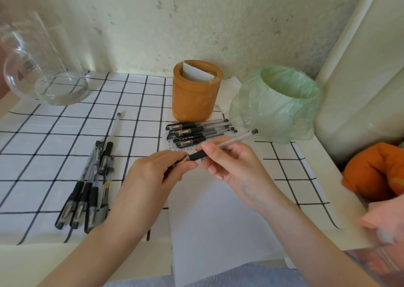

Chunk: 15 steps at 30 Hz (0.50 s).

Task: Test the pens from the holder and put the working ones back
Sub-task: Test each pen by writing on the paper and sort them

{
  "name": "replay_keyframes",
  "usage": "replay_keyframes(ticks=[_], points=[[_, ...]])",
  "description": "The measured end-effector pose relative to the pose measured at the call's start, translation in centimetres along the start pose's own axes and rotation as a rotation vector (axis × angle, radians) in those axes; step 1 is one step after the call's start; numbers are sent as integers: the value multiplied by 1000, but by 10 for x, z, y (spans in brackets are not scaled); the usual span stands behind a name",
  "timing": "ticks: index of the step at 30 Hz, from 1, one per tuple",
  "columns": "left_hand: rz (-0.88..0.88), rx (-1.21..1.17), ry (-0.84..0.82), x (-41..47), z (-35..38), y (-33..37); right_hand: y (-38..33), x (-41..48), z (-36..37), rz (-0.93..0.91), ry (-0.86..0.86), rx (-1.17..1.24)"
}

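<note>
— Which pen is in hand?
— One clear pen (227, 143) with a black grip, held slantwise above the white paper (218, 221). The left hand (157, 168) has its fingers (185, 166) curled round the tip end, which they hide. The right hand (229, 162) pinches the barrel just behind the grip, and the pen's far end points away past it.
— And the holder?
— The brown holder (195, 92) stands upright beyond the fingers, with a white card (194, 73) inside it. Between it and the fingers lies a row of capped pens (199, 132), touching one another.
— What else is on the table (314, 168)?
— Left of the left hand, a bunch of pens (91, 184) lies on the checked cloth (43, 133), with a single pen (114, 127) reaching beyond it. Beyond the right hand, just right of the holder, stands a bin (279, 103) lined with a green bag.
</note>
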<state>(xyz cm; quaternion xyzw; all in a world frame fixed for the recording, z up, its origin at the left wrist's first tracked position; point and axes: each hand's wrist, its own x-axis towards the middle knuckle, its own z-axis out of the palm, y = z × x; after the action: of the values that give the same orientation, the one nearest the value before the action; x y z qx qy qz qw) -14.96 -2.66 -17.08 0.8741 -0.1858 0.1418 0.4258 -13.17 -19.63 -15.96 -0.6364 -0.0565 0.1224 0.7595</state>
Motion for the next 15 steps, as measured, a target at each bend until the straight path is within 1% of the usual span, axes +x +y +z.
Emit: replay_keyframes(ticks=[3,5,6,7,8,9,10,12,13,15], points=[[-86,-33,30,2,-2,2,-5,2,0,20,61,6],[-108,-28,61,3,-5,1,-12,5,-6,-12,173,0],[-111,-18,74,4,-6,1,-15,5,-12,-61,247,-50],[-115,-6,80,4,-8,0,-18,5,-18,-129,322,-154],[-122,4,81,4,-9,0,-21,3,-24,-214,385,-306],[-126,14,78,3,-10,-1,-22,1,-29,-314,414,-494],[-123,31,72,3,-11,-1,-21,-1,-32,-417,398,-711],[-107,60,63,3,-9,0,-14,-4,-31,-580,280,-1071],[-108,52,59,4,-6,1,-8,-4,-29,-634,210,-1179],[-127,-5,41,5,-2,4,4,-3,-23,-720,111,-1272]])
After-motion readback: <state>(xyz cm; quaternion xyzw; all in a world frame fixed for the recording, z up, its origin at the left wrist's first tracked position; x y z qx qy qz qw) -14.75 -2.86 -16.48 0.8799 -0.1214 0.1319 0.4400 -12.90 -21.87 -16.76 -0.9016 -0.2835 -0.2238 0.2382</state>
